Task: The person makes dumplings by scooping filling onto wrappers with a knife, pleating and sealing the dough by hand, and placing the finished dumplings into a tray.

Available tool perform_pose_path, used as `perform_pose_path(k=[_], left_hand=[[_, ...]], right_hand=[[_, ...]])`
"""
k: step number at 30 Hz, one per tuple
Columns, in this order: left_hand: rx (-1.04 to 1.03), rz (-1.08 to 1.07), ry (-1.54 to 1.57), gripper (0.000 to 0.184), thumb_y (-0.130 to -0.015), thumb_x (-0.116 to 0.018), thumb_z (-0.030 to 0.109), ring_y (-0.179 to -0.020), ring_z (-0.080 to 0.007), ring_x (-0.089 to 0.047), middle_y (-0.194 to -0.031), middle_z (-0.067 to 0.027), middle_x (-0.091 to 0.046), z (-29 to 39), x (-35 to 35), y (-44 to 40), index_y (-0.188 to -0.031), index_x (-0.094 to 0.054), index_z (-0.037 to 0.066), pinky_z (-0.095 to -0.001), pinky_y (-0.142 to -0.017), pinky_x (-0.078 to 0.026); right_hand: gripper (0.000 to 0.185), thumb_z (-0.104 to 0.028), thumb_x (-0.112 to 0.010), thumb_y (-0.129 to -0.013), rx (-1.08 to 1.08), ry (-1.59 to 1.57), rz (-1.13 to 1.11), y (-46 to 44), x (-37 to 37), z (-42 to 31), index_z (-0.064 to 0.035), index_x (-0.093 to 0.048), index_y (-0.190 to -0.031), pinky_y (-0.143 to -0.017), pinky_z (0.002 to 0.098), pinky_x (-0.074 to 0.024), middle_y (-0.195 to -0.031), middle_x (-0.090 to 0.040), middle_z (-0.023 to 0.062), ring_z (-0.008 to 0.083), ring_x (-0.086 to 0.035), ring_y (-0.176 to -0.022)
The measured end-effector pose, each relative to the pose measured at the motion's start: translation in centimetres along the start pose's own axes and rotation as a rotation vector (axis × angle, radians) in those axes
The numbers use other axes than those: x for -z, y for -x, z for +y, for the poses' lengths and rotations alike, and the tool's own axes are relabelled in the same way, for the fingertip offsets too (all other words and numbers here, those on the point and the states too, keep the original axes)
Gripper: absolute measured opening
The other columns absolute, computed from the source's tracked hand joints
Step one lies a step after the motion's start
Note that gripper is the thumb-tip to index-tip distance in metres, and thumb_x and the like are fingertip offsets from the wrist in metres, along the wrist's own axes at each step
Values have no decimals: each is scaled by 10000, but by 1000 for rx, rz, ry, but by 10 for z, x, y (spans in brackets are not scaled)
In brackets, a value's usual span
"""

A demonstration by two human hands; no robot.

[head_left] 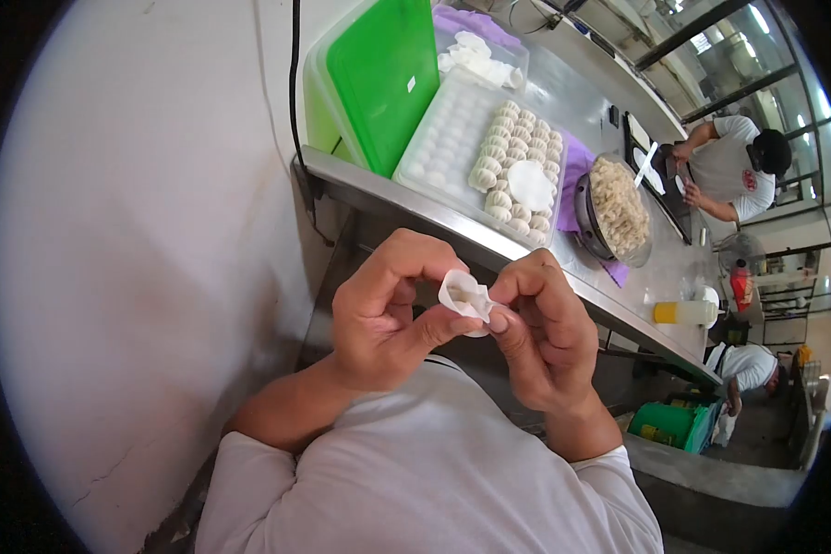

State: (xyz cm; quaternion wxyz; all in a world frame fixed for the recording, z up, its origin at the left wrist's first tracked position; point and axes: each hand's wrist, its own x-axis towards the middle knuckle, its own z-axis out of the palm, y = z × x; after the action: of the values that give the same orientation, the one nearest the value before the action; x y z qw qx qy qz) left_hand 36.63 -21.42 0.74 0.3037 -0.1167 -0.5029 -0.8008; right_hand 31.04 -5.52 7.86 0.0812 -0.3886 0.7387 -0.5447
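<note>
Between my two hands, in front of my chest, is a partly pleated dough wrapper with pale filling showing in its open top. My left hand is closed round its left side, thumb at the lower edge. My right hand pinches the pleated right edge between thumb and fingertips. Beyond them on the metal table stands a plastic tray with rows of pleated dumplings and a round white wrapper lying on top. To its right is a metal bowl heaped with pale filling.
A green lid leans at the tray's left. The metal table's edge runs just past my hands. A bottle with yellow contents stands farther right. One person works across the table; another bends near a green bin.
</note>
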Motion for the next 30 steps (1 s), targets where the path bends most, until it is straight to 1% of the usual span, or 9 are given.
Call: perform_pose_path(k=[4, 6, 9, 10, 12, 18, 20, 24, 30], left_hand=[[70, -48, -28, 316, -870, -798, 131, -923, -152, -571, -1045, -103, -614, 0, 9, 3, -1103, -635, -6, -275, -806, -455], [42, -159, -96, 337, -925, -746, 215, -965, -167, -579, -1110, -143, -591, -2, 15, 0, -1133, -617, -17, -281, -845, -479], [12, -204, -138, 322, -945, -723, 224, -945, -156, -574, -1097, -145, -587, 1, 18, -5, -1130, -616, -18, -265, -814, -478], [11, -207, -138, 322, -945, -723, 224, -945, -156, -574, -1097, -145, -587, 1, 14, -5, -1130, -616, -18, -265, -814, -478], [-38, 10, -53, 254, -903, -762, 146, -874, -155, -562, -985, -95, -616, 1, 2, -4, -1066, -646, -10, -263, -766, -456], [0, -122, -161, 228, -906, -757, 132, -840, -152, -556, -980, -98, -611, 4, 7, -9, -1051, -650, -8, -263, -739, -465], [-19, -138, -182, 224, -906, -757, 129, -836, -152, -562, -982, -99, -612, 3, 6, -14, -1052, -651, -5, -265, -736, -469], [-144, -32, -189, 206, -919, -744, 146, -828, -166, -588, -960, -98, -627, -11, -11, -21, -1047, -661, 7, -272, -724, -482], [-139, -195, -400, 209, -911, -748, 150, -823, -196, -603, -919, -95, -652, -19, -20, -35, -1054, -674, 17, -287, -727, -498]], right_hand=[[154, 14, -680, -906, 94, 61, -47, -3, 2, 4, 33, -596, -1034, -686, 289, -470, -967, -592, 124, 189, -568, -806], [152, 14, -677, -910, 161, 74, -48, -4, 0, 1, 32, -594, -1036, -677, 290, -470, -960, -591, 122, 186, -566, -798], [131, 25, -676, -905, -30, -169, 71, -4, -6, -4, 31, -599, -1011, -655, 293, -475, -934, -593, 119, 191, -566, -771], [138, 27, -677, -904, 47, -90, 53, -5, -5, 0, 33, -600, -1017, -650, 291, -478, -926, -594, 116, 191, -567, -764], [144, 30, -679, -903, 128, -11, 38, -6, -2, 0, 36, -602, -1024, -645, 289, -480, -919, -594, 114, 190, -568, -757], [160, 27, -699, -892, 151, 42, -12, -7, 4, 0, 36, -608, -1023, -649, 282, -479, -925, -596, 115, 180, -562, -749], [132, 40, -699, -882, -15, -162, 118, -6, 1, -5, 34, -616, -985, -645, 282, -485, -917, -597, 118, 189, -567, -739], [130, 41, -697, -883, 120, 1, 48, -7, 19, 7, 33, -618, -986, -656, 277, -495, -914, -598, 115, 190, -573, -741], [120, 11, -691, -899, 137, 76, 38, -8, 44, 16, 23, -620, -995, -642, 291, -486, -886, -591, 105, 194, -561, -725]])
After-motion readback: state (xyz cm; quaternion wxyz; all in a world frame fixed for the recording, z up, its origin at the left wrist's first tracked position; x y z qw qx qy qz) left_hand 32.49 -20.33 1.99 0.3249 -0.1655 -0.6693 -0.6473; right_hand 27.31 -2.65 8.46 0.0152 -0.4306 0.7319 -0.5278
